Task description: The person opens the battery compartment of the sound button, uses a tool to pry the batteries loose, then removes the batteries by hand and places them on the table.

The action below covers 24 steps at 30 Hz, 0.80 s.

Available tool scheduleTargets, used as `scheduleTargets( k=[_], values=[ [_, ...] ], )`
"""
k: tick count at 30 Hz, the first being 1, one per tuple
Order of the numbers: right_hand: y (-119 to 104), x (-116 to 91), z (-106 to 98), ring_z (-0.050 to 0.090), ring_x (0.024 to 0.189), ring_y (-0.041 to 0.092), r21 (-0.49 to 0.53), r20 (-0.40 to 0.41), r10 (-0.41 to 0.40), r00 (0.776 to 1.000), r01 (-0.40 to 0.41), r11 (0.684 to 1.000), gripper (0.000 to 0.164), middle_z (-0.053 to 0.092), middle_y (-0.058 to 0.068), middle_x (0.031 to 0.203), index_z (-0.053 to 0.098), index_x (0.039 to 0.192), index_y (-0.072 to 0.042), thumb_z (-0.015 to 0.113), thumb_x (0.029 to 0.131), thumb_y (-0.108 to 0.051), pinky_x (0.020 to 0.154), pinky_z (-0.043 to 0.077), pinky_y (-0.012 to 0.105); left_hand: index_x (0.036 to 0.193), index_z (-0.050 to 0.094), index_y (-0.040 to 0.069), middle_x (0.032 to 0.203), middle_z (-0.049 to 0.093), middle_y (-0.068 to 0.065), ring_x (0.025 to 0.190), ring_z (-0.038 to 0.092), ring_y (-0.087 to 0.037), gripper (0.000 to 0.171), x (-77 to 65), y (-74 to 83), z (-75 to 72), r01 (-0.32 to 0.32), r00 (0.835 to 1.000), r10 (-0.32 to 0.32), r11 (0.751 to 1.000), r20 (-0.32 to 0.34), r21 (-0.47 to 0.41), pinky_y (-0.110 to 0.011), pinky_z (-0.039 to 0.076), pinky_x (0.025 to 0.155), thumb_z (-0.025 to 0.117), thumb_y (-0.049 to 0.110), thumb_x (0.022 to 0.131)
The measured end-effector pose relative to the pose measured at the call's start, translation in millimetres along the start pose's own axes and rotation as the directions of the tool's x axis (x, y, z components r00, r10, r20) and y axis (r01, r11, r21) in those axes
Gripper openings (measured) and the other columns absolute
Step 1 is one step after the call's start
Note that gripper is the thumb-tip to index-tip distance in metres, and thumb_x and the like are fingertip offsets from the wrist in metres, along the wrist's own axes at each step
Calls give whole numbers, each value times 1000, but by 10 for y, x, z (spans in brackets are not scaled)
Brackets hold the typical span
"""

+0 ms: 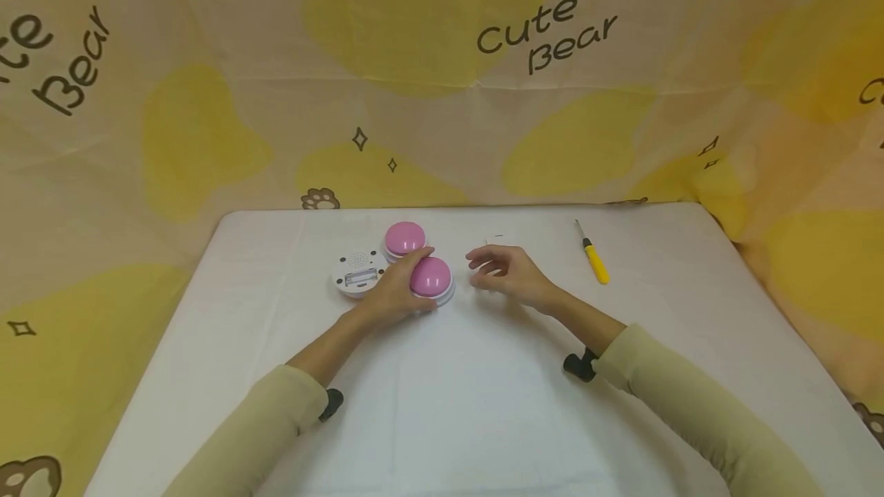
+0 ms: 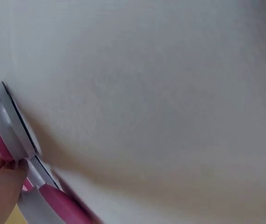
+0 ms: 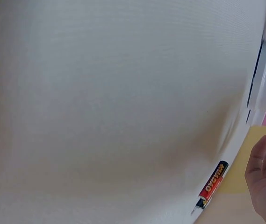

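Observation:
My left hand grips a round push button with a glossy pink dome and white base, thumb at the near side and fingers at the far side. The base stands on the table. Just behind it sits a second pink-domed button. Left of both, a third button lies upside down, its white underside showing speaker holes and a battery compartment. My right hand hovers to the right of the gripped button, apart from it, with loosely bent fingers and nothing in them. Red-and-black batteries lie near that hand.
A screwdriver with a yellow handle lies at the right, its tip toward the back. The white-covered table ends at a yellow patterned cloth hanging behind it. A small white item is partly hidden behind my right hand.

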State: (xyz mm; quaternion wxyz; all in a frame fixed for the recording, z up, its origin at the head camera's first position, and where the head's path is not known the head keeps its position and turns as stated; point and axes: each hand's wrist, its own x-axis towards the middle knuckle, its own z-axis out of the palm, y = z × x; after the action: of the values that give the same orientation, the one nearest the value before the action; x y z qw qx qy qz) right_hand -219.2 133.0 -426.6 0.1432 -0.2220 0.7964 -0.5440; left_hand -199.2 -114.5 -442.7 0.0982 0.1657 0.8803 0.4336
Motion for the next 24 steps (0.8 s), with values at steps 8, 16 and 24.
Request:
scheduleTargets(
  k=[8, 16, 24],
  values=[
    [-3, -13, -7, 60, 91, 24, -6, 12, 4, 1000, -4, 1000, 42, 61, 19, 109, 58, 118, 0, 71, 81, -17, 74, 51, 33, 143, 31, 16, 145, 34, 1, 133, 31, -17, 85, 4, -19, 41, -12, 999, 13, 1000, -34, 4, -39, 28, 106, 79, 17, 73],
    [0, -25, -45, 59, 90, 27, -30, 5, 16, 1000, -16, 999, 40, 61, 19, 109, 58, 118, 0, 70, 82, -15, 72, 50, 28, 143, 30, 16, 141, 40, -5, 130, 36, -18, 88, 1, -4, 35, -36, 998, 35, 999, -50, -20, -41, 31, 104, 81, 15, 71],
    [3, -54, -135, 57, 92, 31, -38, -18, 38, 999, -38, 999, 34, 60, 23, 109, 60, 115, 0, 68, 83, -8, 72, 50, 29, 139, 36, 19, 130, 48, 0, 122, 43, -14, 86, -1, 50, 22, -78, 995, 77, 997, -59, -16, -37, 35, 101, 83, 19, 67]
  ],
)
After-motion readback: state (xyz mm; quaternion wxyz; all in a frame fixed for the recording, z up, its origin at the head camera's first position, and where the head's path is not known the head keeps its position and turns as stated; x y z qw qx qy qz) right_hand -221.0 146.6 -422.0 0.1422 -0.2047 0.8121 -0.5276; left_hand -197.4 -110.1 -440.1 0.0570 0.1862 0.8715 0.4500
